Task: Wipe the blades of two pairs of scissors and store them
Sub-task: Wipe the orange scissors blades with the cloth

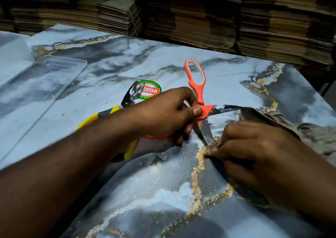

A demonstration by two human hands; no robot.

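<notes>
Left hand [169,114] grips orange scissors [197,85], blades spread, above worktop [163,192]; right hand [254,152] pinches cloth [272,116] round lower blade tip; yellow scissors [109,114] lie behind left wrist.

Orange scissors [197,85], pale grey inside the handle loop, steel blades streaked dark. Yellow-and-black scissors [107,113] lie behind. The table [163,192] is blue-grey marble print, veined in gold and charcoal. A round sticker [150,90] shows green rim, red band, white lettering. The cloth [269,116] is drab brown-grey; the cardboard [200,23] stacks are brown.
</notes>
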